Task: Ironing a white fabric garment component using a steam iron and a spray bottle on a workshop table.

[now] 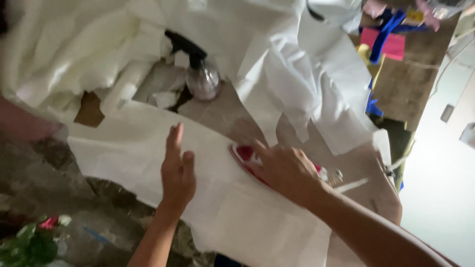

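A large white cloth (123, 153) lies spread over a brown work surface (225, 116). My left hand (177, 170) rests flat on the cloth with fingers together and pointing away from me. My right hand (286, 168) grips the handle of a red and white iron (243, 154), whose nose points left and sits on the cloth just right of my left hand. Most of the iron is hidden under my right hand.
A clear spray bottle (202, 79) with a black trigger stands behind the cloth. Piles of white fabric (74, 44) fill the back left and hang at the back right (316, 74). Pink and blue pieces (391, 39) lie far right. A green plant (29, 244) is bottom left.
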